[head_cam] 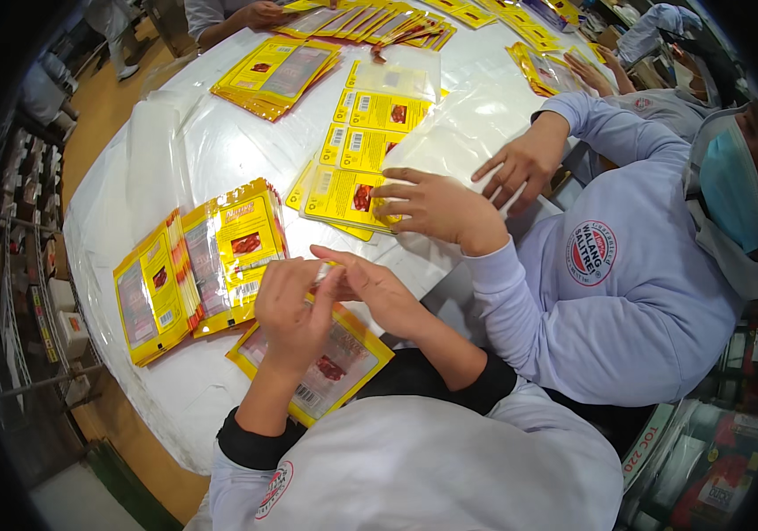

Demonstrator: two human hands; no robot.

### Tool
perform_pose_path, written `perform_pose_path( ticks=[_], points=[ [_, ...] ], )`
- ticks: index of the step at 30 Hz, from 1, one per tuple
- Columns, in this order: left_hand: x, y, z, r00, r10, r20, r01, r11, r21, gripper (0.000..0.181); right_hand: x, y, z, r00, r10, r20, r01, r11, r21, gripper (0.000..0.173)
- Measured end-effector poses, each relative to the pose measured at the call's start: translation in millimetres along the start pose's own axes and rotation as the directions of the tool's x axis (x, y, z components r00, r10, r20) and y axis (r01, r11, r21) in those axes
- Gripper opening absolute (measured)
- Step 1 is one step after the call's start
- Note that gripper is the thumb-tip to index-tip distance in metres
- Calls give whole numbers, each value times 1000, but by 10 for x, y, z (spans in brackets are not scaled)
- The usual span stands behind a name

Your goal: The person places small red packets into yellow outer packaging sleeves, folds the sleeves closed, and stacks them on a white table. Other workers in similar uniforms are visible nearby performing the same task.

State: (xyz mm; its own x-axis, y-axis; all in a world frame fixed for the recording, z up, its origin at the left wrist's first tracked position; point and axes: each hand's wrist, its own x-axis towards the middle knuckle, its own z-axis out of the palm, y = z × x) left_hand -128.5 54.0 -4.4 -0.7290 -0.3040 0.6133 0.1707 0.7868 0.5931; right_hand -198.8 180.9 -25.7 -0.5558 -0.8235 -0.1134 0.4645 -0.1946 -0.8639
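My left hand (294, 308) is curled above a yellow-bordered plastic pouch (336, 362) with a clear window, which lies at the table's near edge. Between thumb and fingers it pinches a small white item (324, 271), mostly hidden, whose kind I cannot tell. My right hand (379, 295) meets it from the right, thumb raised; its fingertips are hidden behind the left, so its grip is unclear. Just left of my hands, a fanned stack of yellow pouches (236, 255) leans against another stack (156, 289).
Beside me on the right, a masked co-worker rests one hand (429, 206) on yellow printed pouches (346, 189) and the other hand (528, 162) near a clear plastic sheet (465, 139). More pouch piles (276, 70) lie farther back on the white-covered table (219, 146). Wire shelving (37, 265) stands left.
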Motion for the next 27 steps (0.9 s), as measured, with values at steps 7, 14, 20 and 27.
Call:
perform_pose_path(
  ticks=[7, 14, 20, 27],
  points=[
    [27, 121, 36, 775, -608, 171, 546, 510, -664, 23, 10, -60, 52, 942, -329, -58, 298, 906, -299, 37],
    [-288, -135, -145, 703, -286, 651, 570, -322, -756, 24, 128, -93, -82, 933, -229, 277, 228, 973, 36, 26],
    [-461, -67, -107, 471, 45, 881, 741, -562, -367, 54, 48, -16, -127, 870, -225, 438, 265, 964, -33, 44],
    [-455, -28, -705, 590, -220, 777, 792, -29, -610, 25, -44, 26, 201, 962, -178, 205, 244, 898, -366, 67]
  ],
)
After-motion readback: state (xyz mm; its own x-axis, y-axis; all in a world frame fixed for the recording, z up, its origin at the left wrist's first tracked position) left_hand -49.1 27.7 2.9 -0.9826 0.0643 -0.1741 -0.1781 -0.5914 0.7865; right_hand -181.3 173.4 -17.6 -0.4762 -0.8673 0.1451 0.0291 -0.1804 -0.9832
